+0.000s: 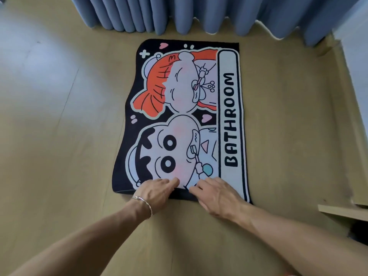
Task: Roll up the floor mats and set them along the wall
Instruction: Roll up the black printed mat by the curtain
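Observation:
A floor mat (pixel 231 116) lies flat on the tan floor, with a black border, two cartoon figures and the word BATHROOM along its right side. Its far end points at the curtain. My left hand (pixel 159 189), a bracelet on its wrist, rests on the mat's near edge with the fingers lying on the pile. Beside it, my right hand (pixel 216 193) rests on the same edge, its fingers reaching left. The fingertips of the two hands nearly meet. Both thumbs are hidden, and no part of the mat is lifted or rolled.
Blue pleated curtains (pixel 199 14) hang along the far wall just beyond the mat. A pale wall with a wooden skirting (pixel 346 108) runs down the right side, and a wooden ledge (pixel 342 212) juts in at lower right. Bare floor (pixel 59 126) lies to the left.

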`<action>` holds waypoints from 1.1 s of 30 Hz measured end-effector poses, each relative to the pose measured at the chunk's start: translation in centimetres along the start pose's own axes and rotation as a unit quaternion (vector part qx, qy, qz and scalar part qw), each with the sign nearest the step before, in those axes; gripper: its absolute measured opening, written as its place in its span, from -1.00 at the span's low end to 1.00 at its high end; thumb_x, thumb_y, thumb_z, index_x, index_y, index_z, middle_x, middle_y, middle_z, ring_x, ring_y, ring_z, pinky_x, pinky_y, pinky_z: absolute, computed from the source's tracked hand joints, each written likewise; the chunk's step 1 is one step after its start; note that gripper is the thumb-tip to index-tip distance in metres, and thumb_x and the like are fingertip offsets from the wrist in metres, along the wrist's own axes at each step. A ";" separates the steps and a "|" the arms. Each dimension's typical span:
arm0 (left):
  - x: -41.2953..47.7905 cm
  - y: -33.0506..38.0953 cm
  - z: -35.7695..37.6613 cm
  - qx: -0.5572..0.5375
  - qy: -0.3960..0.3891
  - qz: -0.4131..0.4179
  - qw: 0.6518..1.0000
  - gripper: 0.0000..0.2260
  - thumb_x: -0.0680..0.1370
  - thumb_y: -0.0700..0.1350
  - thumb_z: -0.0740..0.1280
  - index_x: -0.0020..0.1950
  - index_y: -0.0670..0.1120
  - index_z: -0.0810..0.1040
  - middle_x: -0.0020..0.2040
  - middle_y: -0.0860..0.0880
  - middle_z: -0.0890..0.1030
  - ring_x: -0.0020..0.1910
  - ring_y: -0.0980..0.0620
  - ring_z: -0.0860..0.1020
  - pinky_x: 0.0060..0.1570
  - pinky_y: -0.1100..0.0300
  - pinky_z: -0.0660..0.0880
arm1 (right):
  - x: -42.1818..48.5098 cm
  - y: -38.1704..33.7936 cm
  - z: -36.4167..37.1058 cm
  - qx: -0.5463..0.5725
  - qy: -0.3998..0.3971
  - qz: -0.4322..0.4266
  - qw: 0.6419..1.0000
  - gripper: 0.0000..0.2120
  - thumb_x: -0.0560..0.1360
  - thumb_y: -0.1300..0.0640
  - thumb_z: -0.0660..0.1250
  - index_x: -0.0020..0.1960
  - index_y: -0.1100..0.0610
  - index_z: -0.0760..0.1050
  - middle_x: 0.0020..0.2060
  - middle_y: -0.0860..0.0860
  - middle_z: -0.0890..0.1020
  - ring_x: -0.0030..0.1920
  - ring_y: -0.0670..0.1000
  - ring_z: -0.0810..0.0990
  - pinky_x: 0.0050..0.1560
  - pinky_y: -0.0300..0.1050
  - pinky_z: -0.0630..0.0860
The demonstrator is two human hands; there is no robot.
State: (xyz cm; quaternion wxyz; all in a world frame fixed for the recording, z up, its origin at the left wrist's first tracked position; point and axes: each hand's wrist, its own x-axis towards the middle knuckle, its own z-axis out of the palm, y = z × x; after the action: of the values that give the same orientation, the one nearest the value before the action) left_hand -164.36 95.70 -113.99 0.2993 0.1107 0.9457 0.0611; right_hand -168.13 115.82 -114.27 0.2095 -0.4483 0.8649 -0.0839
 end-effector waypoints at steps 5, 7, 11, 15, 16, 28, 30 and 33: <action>-0.2 -0.6 0.8 0.024 0.063 0.043 0.997 -0.86 0.59 -0.12 0.18 0.14 -0.03 0.41 -0.07 -0.06 0.50 -0.07 -0.08 0.49 -0.14 0.12 0.35 | 0.3 0.0 0.6 -0.051 -0.010 -0.018 0.998 -0.68 0.33 -0.05 0.50 -0.05 0.04 0.47 -0.21 0.01 0.49 -0.28 0.02 0.47 -0.31 -0.10 0.44; -0.4 -1.3 1.6 0.062 0.098 0.082 0.990 -0.85 0.46 0.00 0.38 -0.04 -0.02 0.52 -0.16 -0.01 0.51 -0.21 -0.02 0.51 -0.26 0.14 0.42 | 0.5 0.1 0.8 -0.054 0.009 -0.013 0.998 -0.70 0.29 -0.01 0.53 -0.09 0.03 0.49 -0.24 0.00 0.47 -0.28 0.01 0.46 -0.32 -0.11 0.43; -0.8 -1.3 2.2 0.124 0.147 0.152 0.970 -0.93 0.37 -0.12 0.34 -0.16 -0.05 0.54 -0.22 -0.02 0.50 -0.25 -0.04 0.46 -0.27 0.10 0.44 | 0.5 0.4 1.4 -0.066 0.035 -0.029 0.997 -0.79 0.32 0.01 0.50 -0.11 0.03 0.55 -0.29 -0.02 0.49 -0.29 0.02 0.45 -0.30 -0.10 0.41; -0.5 -0.5 0.8 0.074 0.092 0.085 0.989 -0.85 0.50 -0.12 0.23 0.03 -0.01 0.53 -0.12 0.03 0.55 -0.13 -0.01 0.52 -0.16 0.12 0.42 | 0.4 0.3 1.1 0.003 0.023 0.009 1.000 -0.88 0.42 0.07 0.44 -0.08 0.06 0.55 -0.32 -0.02 0.53 -0.33 0.04 0.48 -0.34 -0.12 0.47; -0.2 -0.5 0.3 0.032 0.066 0.041 0.996 -0.84 0.57 -0.07 0.17 0.12 0.01 0.48 -0.03 0.04 0.55 -0.05 0.00 0.53 -0.10 0.13 0.44 | 0.4 0.3 0.7 0.042 0.012 0.038 0.998 -0.88 0.50 0.06 0.36 -0.01 0.07 0.53 -0.26 -0.01 0.56 -0.26 0.06 0.52 -0.27 -0.08 0.50; 1.7 -1.5 -0.2 -0.059 0.088 -0.052 0.993 -0.81 0.63 0.01 0.13 0.12 0.01 0.48 0.08 0.02 0.46 0.09 0.01 0.39 -0.20 0.11 0.45 | 1.4 1.4 1.0 0.023 0.095 0.092 0.991 -0.95 0.50 0.15 0.35 -0.10 0.12 0.51 -0.22 0.02 0.47 -0.28 0.07 0.46 -0.30 -0.06 0.40; 1.3 -1.9 0.1 -0.024 0.114 -0.023 0.993 -0.83 0.61 -0.02 0.20 0.14 0.00 0.49 0.04 -0.01 0.46 0.03 -0.02 0.43 -0.30 0.12 0.39 | 0.8 1.6 1.0 -0.004 0.082 0.088 0.993 -0.87 0.47 0.05 0.39 -0.05 0.07 0.53 -0.20 0.00 0.50 -0.25 0.05 0.49 -0.32 -0.06 0.42; 0.0 -3.1 1.1 0.076 0.131 0.066 0.986 -0.72 0.40 -0.17 0.44 0.07 -0.05 0.52 -0.12 -0.02 0.51 -0.26 -0.02 0.49 -0.44 0.17 0.36 | 0.0 1.6 1.2 -0.028 0.055 0.096 0.993 -0.74 0.41 0.01 0.46 0.04 0.06 0.54 -0.14 0.02 0.55 -0.22 0.08 0.52 -0.33 -0.01 0.45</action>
State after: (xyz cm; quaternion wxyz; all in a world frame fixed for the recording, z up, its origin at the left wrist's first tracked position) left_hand -164.30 92.75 -115.47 0.1587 0.1860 0.9694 0.0225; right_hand -168.78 116.76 -115.93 0.1562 -0.3636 0.9162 -0.0633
